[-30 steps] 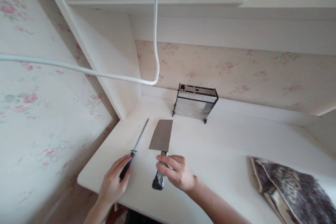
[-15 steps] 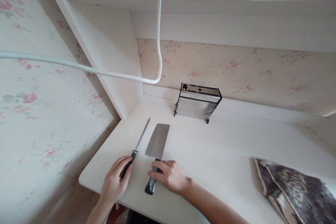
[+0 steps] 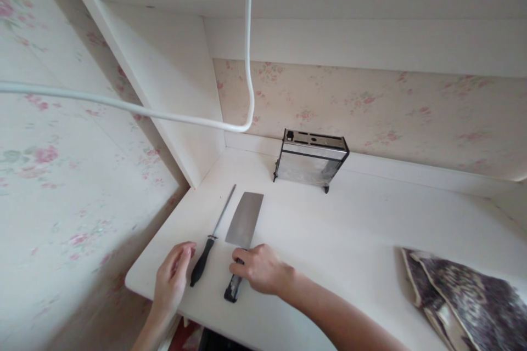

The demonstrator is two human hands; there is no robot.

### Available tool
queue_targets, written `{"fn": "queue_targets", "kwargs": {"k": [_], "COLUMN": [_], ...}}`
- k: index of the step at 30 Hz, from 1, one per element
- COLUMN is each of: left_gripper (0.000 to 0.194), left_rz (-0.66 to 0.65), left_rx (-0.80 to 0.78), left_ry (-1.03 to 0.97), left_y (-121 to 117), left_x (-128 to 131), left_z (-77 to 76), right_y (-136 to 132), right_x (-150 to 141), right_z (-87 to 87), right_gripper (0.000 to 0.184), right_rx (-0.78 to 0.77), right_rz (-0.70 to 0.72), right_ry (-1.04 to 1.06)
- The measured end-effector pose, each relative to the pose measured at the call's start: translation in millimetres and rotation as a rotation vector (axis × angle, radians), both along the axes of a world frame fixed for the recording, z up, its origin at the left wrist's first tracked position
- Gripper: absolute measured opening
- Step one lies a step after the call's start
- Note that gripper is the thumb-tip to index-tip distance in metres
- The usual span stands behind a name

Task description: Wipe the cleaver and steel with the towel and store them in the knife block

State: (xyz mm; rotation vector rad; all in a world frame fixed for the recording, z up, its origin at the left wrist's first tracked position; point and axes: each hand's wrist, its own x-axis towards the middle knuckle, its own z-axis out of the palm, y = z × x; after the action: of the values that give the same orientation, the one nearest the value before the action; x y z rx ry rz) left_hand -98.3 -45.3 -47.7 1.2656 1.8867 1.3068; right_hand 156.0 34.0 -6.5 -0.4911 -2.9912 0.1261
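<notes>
Left grip [image 3: 172, 274] empty, loosely curled | honing steel [image 3: 209, 244] at its 2 o'clock, axis 7-to-1, left nearer | right grip [image 3: 262, 269] holds cleaver [image 3: 246, 219]

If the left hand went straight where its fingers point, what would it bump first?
Probably the rod, lying just right of the left hand, though how high that hand sits is hard to tell.

Here's the white countertop [image 3: 370, 230]: a sharpening steel [image 3: 202, 262] lies left, a cleaver [image 3: 246, 219] just beside it, seemingly flat; a slotted metal block [image 3: 307, 167] stands at the back, a patterned cloth [image 3: 473, 296] rests right.
</notes>
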Motion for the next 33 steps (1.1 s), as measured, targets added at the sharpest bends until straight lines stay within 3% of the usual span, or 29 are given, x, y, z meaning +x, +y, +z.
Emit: {"fn": "queue_targets", "kwargs": {"k": [8,26,30,33], "left_gripper": [0.033,0.034,0.035,0.032], "left_rz": [0.007,-0.009,0.061,0.109], "left_rx": [-0.004,0.020,-0.011,0.010], "left_ry": [-0.032,-0.062,-0.040,0.032], "left_y": [1,1,5,17], "left_x": [4,1,-2,8], "left_z": [4.8,0.8,-0.6,17.1], "right_y": [7,10,7,14], "right_x": [-5,-11,0,24], "right_z": [14.2,19.0,19.3,23.6], "right_gripper": [0.010,0.017,0.034,0.042], "right_rx": [-0.003,-0.056,-0.137,-0.306], "right_rz": [0.028,0.018,-0.024,-0.165], "right_ry": [-0.111,-0.143,-0.053,0.158]}}
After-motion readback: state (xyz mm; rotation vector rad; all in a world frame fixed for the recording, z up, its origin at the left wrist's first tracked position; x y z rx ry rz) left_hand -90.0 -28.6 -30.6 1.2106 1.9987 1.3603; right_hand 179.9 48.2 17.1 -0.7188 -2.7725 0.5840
